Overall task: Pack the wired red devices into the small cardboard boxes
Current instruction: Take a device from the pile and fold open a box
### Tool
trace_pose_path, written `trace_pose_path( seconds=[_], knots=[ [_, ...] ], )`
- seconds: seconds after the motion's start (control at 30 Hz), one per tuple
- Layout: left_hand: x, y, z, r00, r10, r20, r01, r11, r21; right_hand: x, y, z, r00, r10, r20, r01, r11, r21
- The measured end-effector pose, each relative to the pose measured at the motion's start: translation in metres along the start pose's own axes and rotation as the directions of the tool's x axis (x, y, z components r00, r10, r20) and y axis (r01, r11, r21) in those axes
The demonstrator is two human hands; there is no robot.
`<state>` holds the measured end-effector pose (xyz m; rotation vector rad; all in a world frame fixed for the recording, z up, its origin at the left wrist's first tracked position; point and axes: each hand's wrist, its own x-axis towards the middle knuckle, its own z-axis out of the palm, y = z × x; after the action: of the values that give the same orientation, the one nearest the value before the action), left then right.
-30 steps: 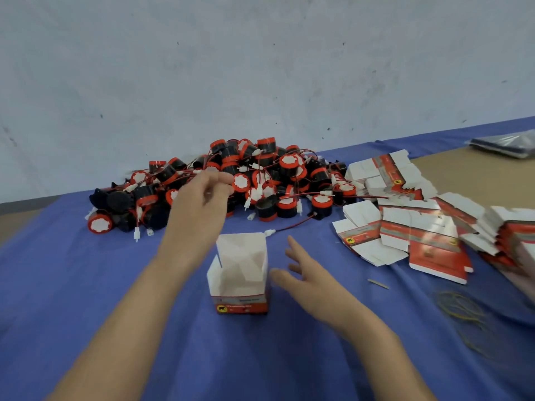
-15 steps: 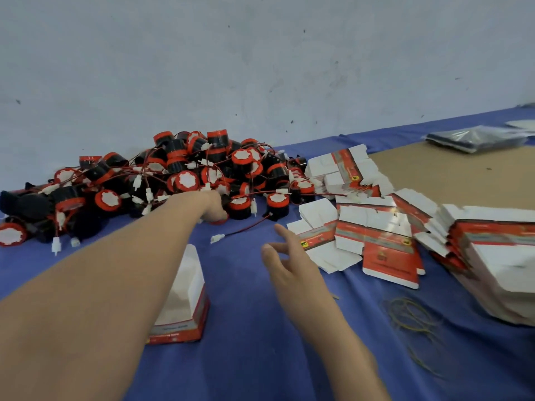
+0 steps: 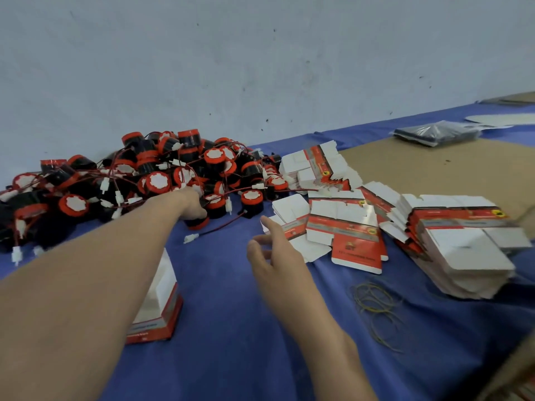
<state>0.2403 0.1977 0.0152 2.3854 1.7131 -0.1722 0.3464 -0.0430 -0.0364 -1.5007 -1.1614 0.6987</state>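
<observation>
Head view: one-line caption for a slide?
Left hand grips a round red-and-black wired device in the pile; open right hand hovers beside flat red-and-white cardboard cartons; one erected box waits.

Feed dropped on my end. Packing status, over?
Left hand gripping red device at pile edge. Right hand open over cloth. Box upright beside left forearm. Trailing wire may snag.

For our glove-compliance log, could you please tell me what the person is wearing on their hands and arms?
Nothing worn shows. The left hand and right hand are bare, without gloves, and neither wrist carries a watch or band. Both forearms are uncovered up to the picture's edge, with no sleeve in view.
</observation>
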Motion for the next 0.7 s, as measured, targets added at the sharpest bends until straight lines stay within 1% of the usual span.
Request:
trace_pose_path(
  seconds=[0.07,0.1,0.2,0.27,0.33,0.37,0.43,0.5,0.53,0.57,0.6,0.63,0.7],
  knots=[
    [-0.003,0.005,-0.002,0.999,0.032,-0.027,-0.032,0.999,-0.026,0.001,0.001,-0.001,1.000,-0.006,-0.014,0.006,1.000,-0.002],
    [-0.005,0.009,-0.007,0.998,0.049,-0.049,-0.052,0.996,-0.073,0.002,0.001,-0.002,1.000,-0.007,-0.025,0.007,1.000,-0.007],
    [-0.025,0.021,-0.040,0.978,0.090,-0.188,-0.129,0.969,-0.211,0.006,0.001,-0.002,0.998,-0.022,-0.058,0.020,1.000,-0.023],
    [-0.048,0.031,-0.067,0.932,0.130,-0.337,-0.212,0.953,-0.218,0.008,0.000,-0.003,0.993,-0.067,-0.098,0.064,0.997,-0.031],
    [-0.081,0.038,-0.087,0.834,0.145,-0.533,-0.297,0.931,-0.211,0.007,-0.004,-0.005,0.973,-0.134,-0.185,0.128,0.991,-0.045],
    [-0.099,0.040,-0.092,0.775,0.146,-0.616,-0.348,0.911,-0.222,0.006,-0.007,-0.007,0.951,-0.176,-0.254,0.165,0.984,-0.064],
    [-0.139,0.040,-0.092,0.677,0.131,-0.724,-0.443,0.859,-0.258,0.000,-0.016,-0.011,0.872,-0.274,-0.406,0.242,0.962,-0.130],
    [-0.173,0.032,-0.080,0.618,0.107,-0.779,-0.469,0.845,-0.256,-0.007,-0.029,-0.010,0.764,-0.393,-0.512,0.321,0.920,-0.227],
    [-0.189,0.027,-0.071,0.617,0.109,-0.779,-0.459,0.854,-0.245,-0.011,-0.037,-0.007,0.714,-0.449,-0.536,0.358,0.893,-0.271],
    [-0.205,0.022,-0.061,0.638,0.118,-0.761,-0.452,0.857,-0.246,-0.015,-0.044,-0.004,0.680,-0.504,-0.533,0.397,0.864,-0.311],
    [-0.221,0.017,-0.050,0.667,0.133,-0.733,-0.453,0.853,-0.258,-0.021,-0.051,0.001,0.671,-0.553,-0.494,0.437,0.833,-0.338],
    [-0.235,0.014,-0.040,0.686,0.154,-0.711,-0.466,0.844,-0.266,-0.026,-0.058,0.005,0.691,-0.588,-0.421,0.481,0.809,-0.339],
    [-0.258,0.006,-0.025,0.678,0.188,-0.711,-0.509,0.818,-0.269,-0.036,-0.066,0.013,0.760,-0.617,-0.206,0.559,0.782,-0.278]
  ],
)
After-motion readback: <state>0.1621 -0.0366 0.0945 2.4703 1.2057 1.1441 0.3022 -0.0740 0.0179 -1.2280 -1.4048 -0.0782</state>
